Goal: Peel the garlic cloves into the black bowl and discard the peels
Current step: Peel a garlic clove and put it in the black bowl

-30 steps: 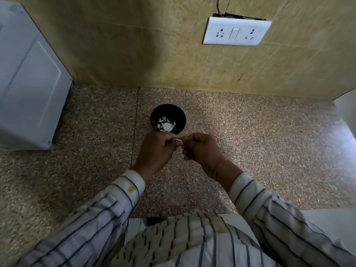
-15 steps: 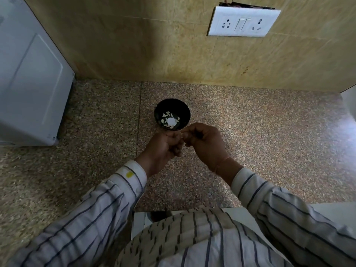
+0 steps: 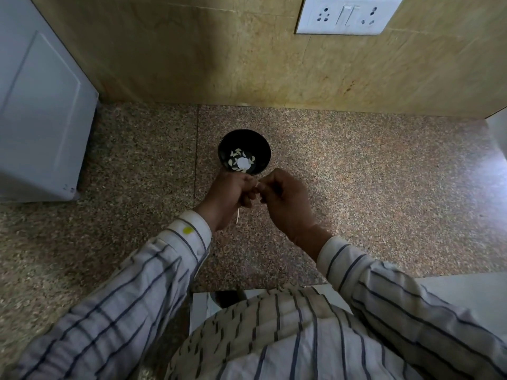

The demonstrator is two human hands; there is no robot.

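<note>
The black bowl (image 3: 262, 152) stands on the speckled granite counter, with several pale peeled garlic cloves (image 3: 238, 157) ringing a white spot on its bottom. Just in front of the bowl my left hand (image 3: 227, 196) and my right hand (image 3: 285, 198) meet, fingers curled. Both pinch a small garlic clove (image 3: 258, 185) between their fingertips; only a pale sliver of it shows. A thin strip of peel (image 3: 238, 216) hangs below my left hand.
A white appliance (image 3: 41, 111) stands on the counter at the left. The tan tiled wall carries a white switch and socket plate (image 3: 347, 15). The counter's front edge runs near my body, and a white surface (image 3: 466, 294) shows at the lower right.
Both hands stayed together at the clove just in front of the bowl. A strip of peel now hangs under my left hand. The camera tilted down a little.
</note>
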